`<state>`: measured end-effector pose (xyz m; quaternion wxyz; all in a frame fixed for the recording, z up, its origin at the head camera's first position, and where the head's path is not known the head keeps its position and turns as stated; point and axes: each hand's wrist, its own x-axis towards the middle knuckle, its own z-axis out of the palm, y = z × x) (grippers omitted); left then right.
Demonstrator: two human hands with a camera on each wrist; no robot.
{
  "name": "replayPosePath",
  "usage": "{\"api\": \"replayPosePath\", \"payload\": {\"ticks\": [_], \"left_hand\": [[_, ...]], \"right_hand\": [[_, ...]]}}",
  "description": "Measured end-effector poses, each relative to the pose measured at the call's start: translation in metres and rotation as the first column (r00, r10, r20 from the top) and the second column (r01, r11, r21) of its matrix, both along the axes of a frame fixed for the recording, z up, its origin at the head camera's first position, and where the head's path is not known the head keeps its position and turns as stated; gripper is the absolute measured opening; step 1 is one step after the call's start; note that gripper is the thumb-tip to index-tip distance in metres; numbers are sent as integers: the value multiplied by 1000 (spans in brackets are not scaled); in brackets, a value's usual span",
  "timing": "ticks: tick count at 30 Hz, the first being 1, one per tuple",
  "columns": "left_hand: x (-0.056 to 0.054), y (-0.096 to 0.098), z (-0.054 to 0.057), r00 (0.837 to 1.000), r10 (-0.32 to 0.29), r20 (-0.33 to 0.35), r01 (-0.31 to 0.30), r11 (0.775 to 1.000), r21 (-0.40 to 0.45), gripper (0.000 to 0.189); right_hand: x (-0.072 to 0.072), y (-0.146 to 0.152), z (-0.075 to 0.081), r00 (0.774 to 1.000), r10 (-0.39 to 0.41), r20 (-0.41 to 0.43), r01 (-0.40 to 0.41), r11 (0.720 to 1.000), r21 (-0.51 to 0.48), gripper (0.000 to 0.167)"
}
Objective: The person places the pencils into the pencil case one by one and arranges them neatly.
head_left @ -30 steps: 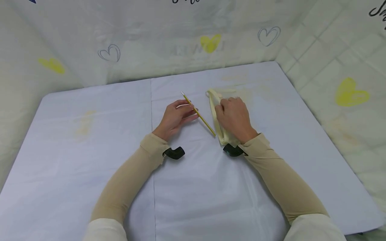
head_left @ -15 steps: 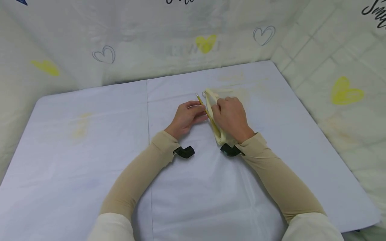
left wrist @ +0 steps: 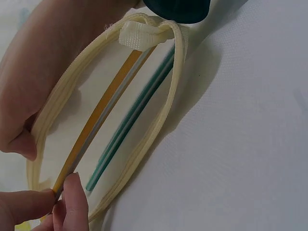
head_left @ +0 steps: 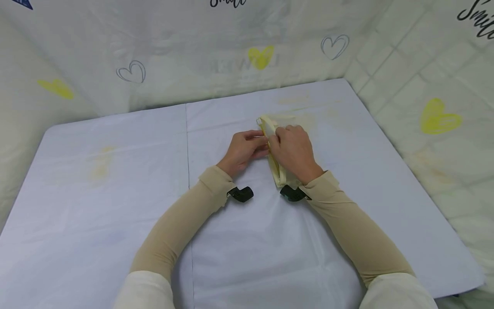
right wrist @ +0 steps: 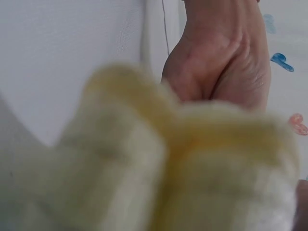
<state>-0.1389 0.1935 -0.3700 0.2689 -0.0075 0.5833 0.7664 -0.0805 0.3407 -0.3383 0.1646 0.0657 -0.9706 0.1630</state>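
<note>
My left hand [head_left: 245,150] pinches a yellow pencil [left wrist: 98,113] near one end, between thumb and fingers. In the left wrist view most of its length lies inside the mouth of a cream zippered pencil case [left wrist: 162,115], beside a teal pencil [left wrist: 132,118]. My right hand [head_left: 293,150] grips the side of the case with curled fingers and its mouth gapes. The case fills the front of the right wrist view as a blur, with my left hand [right wrist: 219,67] beyond it.
A white-covered table [head_left: 115,223] spreads around both hands, with a crease running down it left of the case. Pale curtain walls [head_left: 193,51] with drawn hearts stand behind and at the sides. A dark wrist camera [head_left: 241,194] sits at my left cuff.
My left hand has moved right with the pencil, from beside the pencil case to its mouth, and the pencil has gone inside. My right hand keeps its grip on the case.
</note>
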Motion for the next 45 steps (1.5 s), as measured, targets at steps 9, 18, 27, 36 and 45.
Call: {"api": "replayPosePath", "payload": {"ticks": [9,18,27,36,45], "left_hand": [[2,1,6,1000,-23,-9,23,999,-44,42],[4,2,7,998,-48,-48,42,994,-105,41],[5,0,7,996,-66,-54,59,992,-114,39],[8,2,7,986,-112,-124,86,977,-194,32],[10,-7,9,985,-100,-138,72,979,-193,28]], "right_hand": [[-2,-2,0,1000,-3,-2,3,1000,21,37],[-1,-2,2,1000,0,-2,0,999,33,37],[0,-2,1,1000,-1,-8,2,1000,31,36],[0,-1,1,1000,-5,5,5,1000,23,38],[1,0,0,1000,-4,10,4,1000,27,40]]}}
